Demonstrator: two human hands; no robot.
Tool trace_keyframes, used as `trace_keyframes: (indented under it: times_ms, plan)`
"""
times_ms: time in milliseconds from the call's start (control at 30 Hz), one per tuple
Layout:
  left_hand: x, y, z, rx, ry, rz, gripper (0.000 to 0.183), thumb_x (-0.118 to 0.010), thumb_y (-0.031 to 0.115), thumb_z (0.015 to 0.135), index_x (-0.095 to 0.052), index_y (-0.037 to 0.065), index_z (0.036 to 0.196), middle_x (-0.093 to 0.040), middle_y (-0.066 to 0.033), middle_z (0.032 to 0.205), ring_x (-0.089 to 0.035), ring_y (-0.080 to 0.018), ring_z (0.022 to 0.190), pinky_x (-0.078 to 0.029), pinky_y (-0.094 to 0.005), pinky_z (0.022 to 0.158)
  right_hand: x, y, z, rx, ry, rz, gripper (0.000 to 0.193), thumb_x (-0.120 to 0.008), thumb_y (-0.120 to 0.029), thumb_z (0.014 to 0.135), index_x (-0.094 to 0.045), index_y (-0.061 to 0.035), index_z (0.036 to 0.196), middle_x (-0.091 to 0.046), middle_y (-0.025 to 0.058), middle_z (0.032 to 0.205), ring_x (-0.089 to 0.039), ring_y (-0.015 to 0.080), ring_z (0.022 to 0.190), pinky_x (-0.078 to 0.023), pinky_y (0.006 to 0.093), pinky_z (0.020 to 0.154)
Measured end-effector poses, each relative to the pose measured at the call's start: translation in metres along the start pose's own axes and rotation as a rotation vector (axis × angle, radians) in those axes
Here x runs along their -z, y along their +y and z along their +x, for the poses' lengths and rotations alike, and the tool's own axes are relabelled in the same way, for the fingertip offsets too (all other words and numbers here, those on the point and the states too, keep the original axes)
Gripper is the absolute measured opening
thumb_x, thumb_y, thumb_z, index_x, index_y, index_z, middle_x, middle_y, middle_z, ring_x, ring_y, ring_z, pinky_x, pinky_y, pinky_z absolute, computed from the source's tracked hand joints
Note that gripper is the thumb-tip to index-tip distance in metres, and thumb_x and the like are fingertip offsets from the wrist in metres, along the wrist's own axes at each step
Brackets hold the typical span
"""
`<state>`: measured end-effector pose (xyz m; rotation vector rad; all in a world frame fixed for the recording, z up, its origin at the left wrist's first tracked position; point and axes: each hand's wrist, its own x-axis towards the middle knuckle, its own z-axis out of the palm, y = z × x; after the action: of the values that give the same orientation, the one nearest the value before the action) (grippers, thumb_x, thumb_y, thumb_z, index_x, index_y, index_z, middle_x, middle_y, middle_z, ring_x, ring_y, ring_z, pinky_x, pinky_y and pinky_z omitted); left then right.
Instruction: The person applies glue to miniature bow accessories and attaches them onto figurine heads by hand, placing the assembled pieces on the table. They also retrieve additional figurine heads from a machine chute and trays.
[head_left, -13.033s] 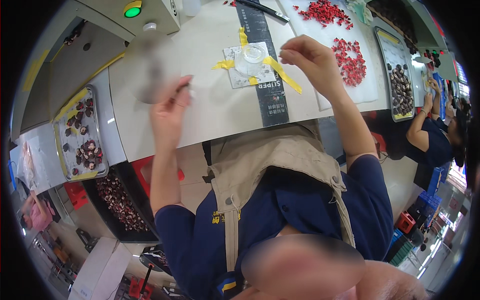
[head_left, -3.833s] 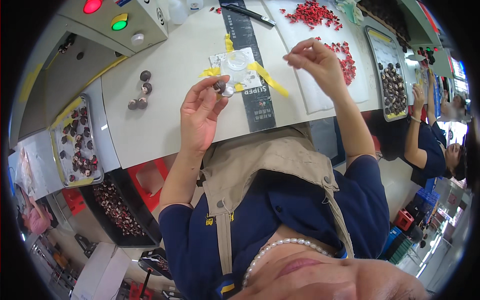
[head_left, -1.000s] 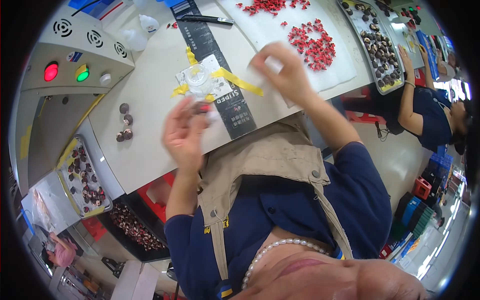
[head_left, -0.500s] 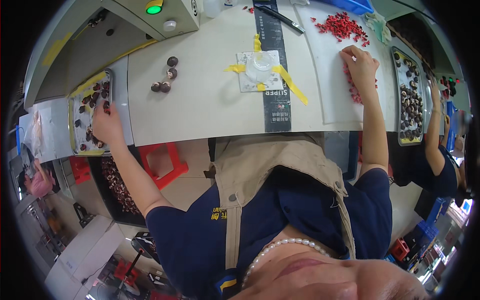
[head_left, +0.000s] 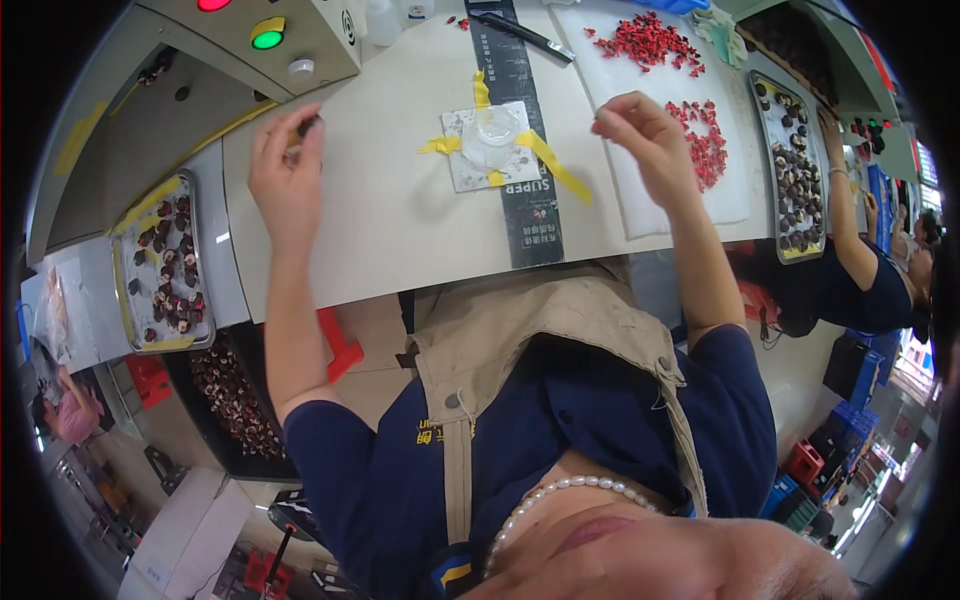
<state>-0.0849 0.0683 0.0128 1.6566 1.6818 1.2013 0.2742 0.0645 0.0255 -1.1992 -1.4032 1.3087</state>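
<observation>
My left hand (head_left: 285, 175) is over the left part of the table, fingers curled around a dark brown ball-like piece (head_left: 309, 125). The hand covers the spot where several such pieces stood. My right hand (head_left: 650, 145) hovers by the left edge of a white board (head_left: 625, 205), thumb and fingertips pinched together; a tiny dark speck shows at the tips, too small to name. Between the hands, a clear round plastic dish (head_left: 490, 145) sits on a square plate (head_left: 465, 180) held down with yellow tape. Small red pieces (head_left: 700, 150) lie scattered on the board beside my right hand.
A metal tray (head_left: 207, 290) with dark pieces is at the left, another tray (head_left: 785, 245) at the right. A black pen-like tool (head_left: 525, 38) and more red pieces (head_left: 650, 42) lie farther back. A co-worker's arm (head_left: 845, 200) reaches in at far right.
My left hand has left the left tray and moved right and forward to the brown pieces on the table. My right hand has moved left, away from the red pieces. The view has shifted slightly.
</observation>
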Motion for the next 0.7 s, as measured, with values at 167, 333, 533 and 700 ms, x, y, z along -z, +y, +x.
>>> trace_keyframes:
  times_ms: [167, 333, 533, 700]
  plan:
    - [-0.040, 0.032, -0.063, 0.323, -0.247, -0.963, 0.023, -0.051, 0.015, 0.092, -0.053, 0.002, 0.111, -0.061, -0.0108, 0.103, -0.059, -0.0095, 0.082, -0.049, -0.0192, 0.066, -0.031, -0.010, 0.002, 0.039, -0.114, 0.125, 0.016, -0.058, -0.014, 0.088, -0.057, 0.0004, 0.096, -0.063, 0.0053, 0.089, -0.061, 0.0106, 0.085, -0.048, 0.0233, 0.078]
    - [-0.068, 0.045, -0.086, 0.626, -0.396, -1.267, 0.029, -0.048, 0.019, 0.093, -0.052, 0.003, 0.117, -0.059, -0.0125, 0.110, -0.058, -0.0088, 0.092, -0.051, -0.0171, 0.069, -0.046, -0.023, 0.009, 0.014, -0.179, 0.119, 0.017, -0.057, -0.015, 0.089, -0.056, 0.0006, 0.096, -0.063, 0.0057, 0.087, -0.062, 0.0116, 0.085, -0.048, 0.0228, 0.078]
    - [-0.074, 0.045, -0.090, 0.664, -0.439, -1.376, 0.032, -0.050, 0.015, 0.092, -0.049, 0.004, 0.122, -0.058, -0.0106, 0.113, -0.056, -0.0073, 0.096, -0.051, -0.0177, 0.073, -0.052, -0.021, 0.009, -0.028, -0.165, 0.146, 0.017, -0.055, -0.014, 0.090, -0.055, -0.0013, 0.102, -0.060, 0.0054, 0.098, -0.061, 0.0110, 0.087, -0.049, 0.0241, 0.080]
    - [-0.076, 0.044, -0.091, 0.683, -0.446, -1.399, 0.032, -0.050, 0.012, 0.092, -0.049, 0.004, 0.123, -0.058, -0.0106, 0.113, -0.056, -0.0068, 0.096, -0.051, -0.0173, 0.074, -0.049, -0.017, 0.006, -0.092, -0.172, 0.346, 0.018, -0.055, -0.014, 0.090, -0.056, -0.0015, 0.104, -0.059, 0.0039, 0.095, -0.058, 0.0092, 0.087, -0.047, 0.0240, 0.081]
